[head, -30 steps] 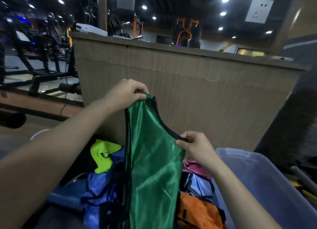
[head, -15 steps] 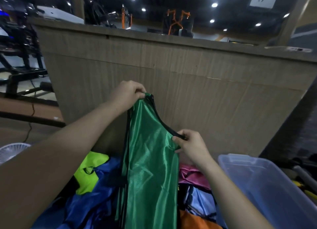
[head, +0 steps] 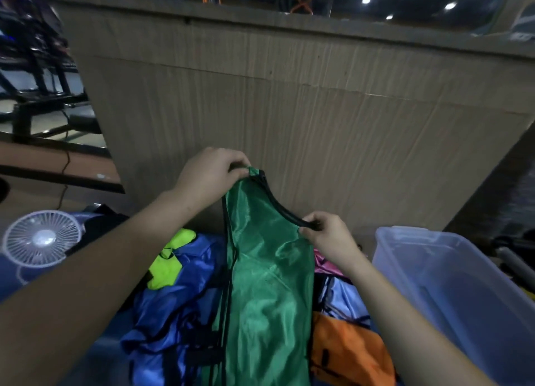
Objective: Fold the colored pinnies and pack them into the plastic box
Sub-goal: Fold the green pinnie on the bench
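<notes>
A green pinny (head: 266,284) is held upright above the heap; its shoulder strap is pinched at the top by the left hand (head: 211,177), fingers curled round the fabric; the black-trimmed neckline edge lower down is pinched by the right hand (head: 327,235), thumb and fingers closed on the trim. The body of the garment hangs straight down between the forearms, doubled lengthwise as far as can be judged, its lower end lost below the frame.

Beneath it, unfolded pinnies are piled: a blue pinny (head: 173,307) to the left, a neon-yellow pinny (head: 169,258) behind that, an orange pinny (head: 350,351) to the right, a pink pinny (head: 324,264) just under the right wrist. The clear plastic box (head: 451,272) stands at the right, beside the heap; nothing folded is seen in the visible part of it. A small white fan (head: 42,239) sits at far left; a wood-grain counter panel (head: 304,102) rises behind.

Step judged in hand: straightening the green pinny before folding; packing apparently barely begun. Next move is thought to call for both shoulders aligned, the slippery satin laid flat or halved top to bottom, then carried right into the box; the cloth is likely to slide out of its fold if gripped loosely.
</notes>
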The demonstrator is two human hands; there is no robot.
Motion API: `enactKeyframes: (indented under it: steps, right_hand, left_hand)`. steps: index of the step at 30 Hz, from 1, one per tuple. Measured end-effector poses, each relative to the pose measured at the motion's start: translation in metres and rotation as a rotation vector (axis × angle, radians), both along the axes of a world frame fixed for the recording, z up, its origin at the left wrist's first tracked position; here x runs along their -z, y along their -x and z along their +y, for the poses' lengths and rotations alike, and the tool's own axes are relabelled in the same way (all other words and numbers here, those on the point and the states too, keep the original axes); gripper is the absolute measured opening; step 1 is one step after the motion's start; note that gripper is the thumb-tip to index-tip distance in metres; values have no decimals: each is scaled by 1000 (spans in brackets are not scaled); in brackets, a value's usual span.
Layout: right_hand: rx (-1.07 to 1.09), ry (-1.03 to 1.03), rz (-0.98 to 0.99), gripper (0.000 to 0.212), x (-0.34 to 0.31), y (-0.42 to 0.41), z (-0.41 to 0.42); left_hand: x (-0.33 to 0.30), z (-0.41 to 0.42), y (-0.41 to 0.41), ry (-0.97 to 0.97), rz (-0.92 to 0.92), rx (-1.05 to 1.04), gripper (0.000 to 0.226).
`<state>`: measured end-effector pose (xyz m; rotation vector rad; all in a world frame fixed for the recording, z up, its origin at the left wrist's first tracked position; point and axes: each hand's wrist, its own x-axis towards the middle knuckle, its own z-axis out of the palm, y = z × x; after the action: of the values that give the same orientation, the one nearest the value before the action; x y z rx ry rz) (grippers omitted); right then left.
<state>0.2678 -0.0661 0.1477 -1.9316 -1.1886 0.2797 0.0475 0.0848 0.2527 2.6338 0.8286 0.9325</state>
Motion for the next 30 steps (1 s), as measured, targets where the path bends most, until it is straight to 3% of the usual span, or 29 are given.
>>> enactKeyframes:
  steps: [6,14,19,22,30]
  right_hand:
    - [-47,74,-178,19,7,24,-34]
    - [-70,54,-319,19,36,52,-75]
    - [-21,-33,-258,9,25,66,-93]
    - [-59,-32,-274,14,6,85,-110]
    - [-158,-204,278,16,-66,99,-109]
  left_hand:
    - [27,-54,38,-71,4,11,10]
    - [72,-114,81,-68,-1,38,10]
    - [62,-126,101,-72,-87,-4,10]
    - [37,-140,115,-119,-130,-7,15]
    - [-58,-131,110,-198,-206,-56,14]
